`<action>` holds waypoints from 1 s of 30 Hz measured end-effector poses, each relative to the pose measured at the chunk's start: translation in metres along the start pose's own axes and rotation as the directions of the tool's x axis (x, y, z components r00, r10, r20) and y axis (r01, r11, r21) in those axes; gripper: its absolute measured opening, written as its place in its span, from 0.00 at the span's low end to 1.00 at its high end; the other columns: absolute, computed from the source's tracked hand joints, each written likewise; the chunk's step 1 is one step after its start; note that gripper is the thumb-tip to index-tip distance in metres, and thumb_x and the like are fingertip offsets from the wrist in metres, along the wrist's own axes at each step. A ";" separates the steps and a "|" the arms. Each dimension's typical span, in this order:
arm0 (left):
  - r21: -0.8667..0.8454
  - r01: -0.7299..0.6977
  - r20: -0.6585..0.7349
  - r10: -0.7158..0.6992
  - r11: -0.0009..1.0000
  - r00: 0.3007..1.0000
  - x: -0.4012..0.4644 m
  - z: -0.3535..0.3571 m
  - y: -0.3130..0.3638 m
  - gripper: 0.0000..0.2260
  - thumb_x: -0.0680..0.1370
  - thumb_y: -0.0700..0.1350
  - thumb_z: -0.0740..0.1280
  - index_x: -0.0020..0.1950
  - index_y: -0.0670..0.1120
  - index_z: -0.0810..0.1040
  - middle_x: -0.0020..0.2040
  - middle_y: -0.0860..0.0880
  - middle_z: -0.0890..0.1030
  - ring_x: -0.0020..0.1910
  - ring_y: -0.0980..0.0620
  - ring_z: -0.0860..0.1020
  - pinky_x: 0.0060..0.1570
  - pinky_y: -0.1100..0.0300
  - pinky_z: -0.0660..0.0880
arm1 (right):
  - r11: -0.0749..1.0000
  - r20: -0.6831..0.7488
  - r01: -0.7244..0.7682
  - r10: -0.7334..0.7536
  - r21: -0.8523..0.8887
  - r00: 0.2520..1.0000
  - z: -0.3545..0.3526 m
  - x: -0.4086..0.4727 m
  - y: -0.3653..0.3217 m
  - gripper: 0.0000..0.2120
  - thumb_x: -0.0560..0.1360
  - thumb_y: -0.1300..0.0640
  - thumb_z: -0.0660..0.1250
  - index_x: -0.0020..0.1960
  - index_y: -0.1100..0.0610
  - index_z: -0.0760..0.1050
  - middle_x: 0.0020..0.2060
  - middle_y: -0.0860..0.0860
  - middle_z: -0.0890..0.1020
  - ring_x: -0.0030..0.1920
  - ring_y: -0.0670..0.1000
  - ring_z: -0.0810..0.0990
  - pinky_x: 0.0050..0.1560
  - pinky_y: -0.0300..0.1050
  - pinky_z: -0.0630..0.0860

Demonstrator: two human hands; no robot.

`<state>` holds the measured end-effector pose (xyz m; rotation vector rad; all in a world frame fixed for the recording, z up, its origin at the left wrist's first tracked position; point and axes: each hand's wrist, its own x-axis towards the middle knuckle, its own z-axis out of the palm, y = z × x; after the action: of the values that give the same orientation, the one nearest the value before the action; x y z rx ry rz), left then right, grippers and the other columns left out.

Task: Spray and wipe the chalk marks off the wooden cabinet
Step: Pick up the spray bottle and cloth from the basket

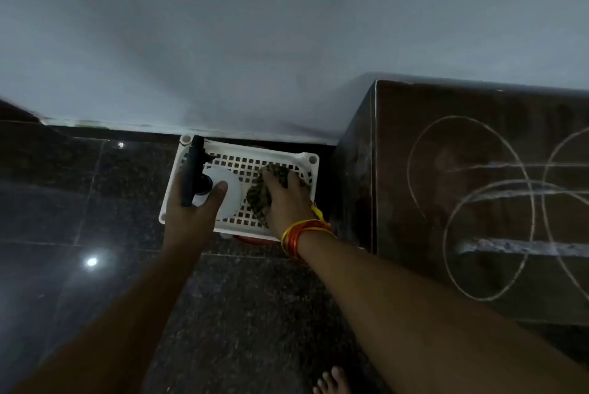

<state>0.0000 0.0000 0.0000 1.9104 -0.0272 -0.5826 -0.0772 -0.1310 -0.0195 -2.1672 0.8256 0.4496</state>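
Fetching step: our left hand (194, 202) grips the spray bottle (220, 189) and our right hand (287, 199) grasps the cloth (259, 196), both in the white basket (306, 164) (on the floor). Next, we judge, lift both toward the chalk marks (471, 202) on the wooden cabinet (414, 100).

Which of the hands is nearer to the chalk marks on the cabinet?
Right. The right hand grips the cloth in the white basket, beside the cabinet bearing the chalk marks. The left hand holds the spray bottle at the basket's far side.
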 end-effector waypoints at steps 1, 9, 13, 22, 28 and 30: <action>0.009 -0.012 -0.010 0.012 1.000 1.000 0.001 -0.001 0.000 0.15 0.78 0.44 0.69 0.63 0.47 0.74 0.56 0.49 0.80 0.56 0.52 0.80 0.53 0.48 0.80 | 1.000 0.028 -0.008 0.008 -0.006 1.000 0.002 0.002 0.001 0.30 0.78 0.62 0.60 0.76 0.45 0.54 0.76 0.59 0.47 0.74 0.68 0.49 0.74 0.60 0.54; -0.012 -0.080 -0.001 0.080 0.997 0.997 0.004 -0.001 -0.003 0.10 0.78 0.41 0.69 0.55 0.54 0.76 0.54 0.48 0.81 0.56 0.50 0.79 0.59 0.44 0.76 | 0.988 0.056 -0.010 0.019 -0.155 0.998 0.016 0.015 0.011 0.28 0.79 0.62 0.60 0.75 0.47 0.56 0.75 0.58 0.48 0.73 0.69 0.51 0.73 0.61 0.55; -0.020 -0.096 -0.028 0.096 0.995 0.995 0.005 -0.001 -0.004 0.11 0.77 0.42 0.70 0.57 0.53 0.76 0.52 0.55 0.80 0.55 0.54 0.78 0.58 0.50 0.75 | 0.988 -0.066 0.031 -0.041 -0.149 0.997 0.016 0.012 0.016 0.27 0.76 0.61 0.64 0.73 0.50 0.62 0.70 0.56 0.60 0.69 0.63 0.62 0.72 0.57 0.61; 0.076 -0.210 -0.133 0.219 0.975 0.967 -0.001 -0.008 0.018 0.12 0.78 0.46 0.70 0.59 0.56 0.74 0.50 0.60 0.78 0.50 0.67 0.76 0.49 0.61 0.73 | 0.998 -0.256 0.042 -0.030 0.041 0.966 -0.010 -0.011 -0.001 0.21 0.71 0.61 0.67 0.63 0.52 0.72 0.61 0.57 0.69 0.61 0.62 0.68 0.65 0.53 0.68; 0.148 -0.267 -0.217 0.295 0.952 0.931 -0.015 -0.015 0.059 0.15 0.78 0.48 0.70 0.63 0.57 0.73 0.46 0.65 0.75 0.44 0.74 0.74 0.42 0.69 0.68 | 0.972 -0.356 0.138 -0.063 0.192 0.933 -0.045 -0.046 -0.018 0.16 0.67 0.59 0.70 0.41 0.48 0.62 0.51 0.53 0.65 0.34 0.51 0.68 0.41 0.42 0.68; 0.146 -0.269 -0.234 0.298 0.952 0.926 -0.023 -0.016 0.073 0.17 0.78 0.47 0.69 0.65 0.56 0.73 0.47 0.65 0.74 0.44 0.69 0.74 0.43 0.71 0.67 | 0.962 -0.376 0.160 -0.068 0.222 0.924 -0.059 -0.058 -0.021 0.18 0.67 0.59 0.70 0.38 0.47 0.60 0.49 0.50 0.63 0.33 0.48 0.66 0.39 0.41 0.65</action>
<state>0.0047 -0.0097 0.0769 2.0294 -0.1727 -0.1407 -0.1021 -0.1415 0.0610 -2.0740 0.8929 -0.1220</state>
